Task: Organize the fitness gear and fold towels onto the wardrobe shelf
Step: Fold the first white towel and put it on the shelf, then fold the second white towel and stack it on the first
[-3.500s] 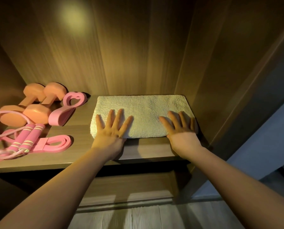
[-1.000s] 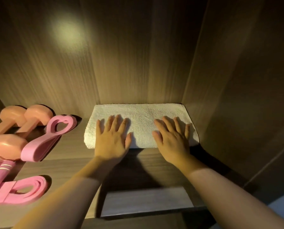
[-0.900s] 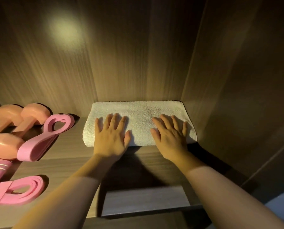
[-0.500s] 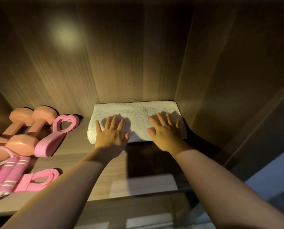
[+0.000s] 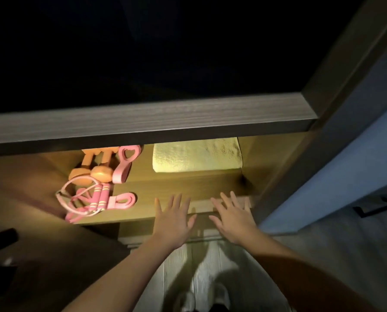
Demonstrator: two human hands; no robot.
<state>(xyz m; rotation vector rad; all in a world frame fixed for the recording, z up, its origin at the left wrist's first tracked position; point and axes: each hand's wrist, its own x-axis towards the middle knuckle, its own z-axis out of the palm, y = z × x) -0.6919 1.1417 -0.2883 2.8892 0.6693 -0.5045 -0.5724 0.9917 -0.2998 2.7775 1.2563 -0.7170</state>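
A folded cream towel lies at the back right of the lit wooden shelf. On the shelf's left sit two orange dumbbells, a pink heart-handled grip trainer, a pink jump rope and a pink resistance band. My left hand and my right hand hover with fingers spread at the shelf's front edge, apart from the towel and holding nothing.
A grey wooden board crosses the view above the shelf, with darkness over it. The wardrobe's side panel stands at the right, beside a blue wall. Pale floorboards lie below my arms.
Both hands have lifted off the towel and drawn back to the shelf's front edge. The view has pulled back, so the board above now covers the rear of the shelf.
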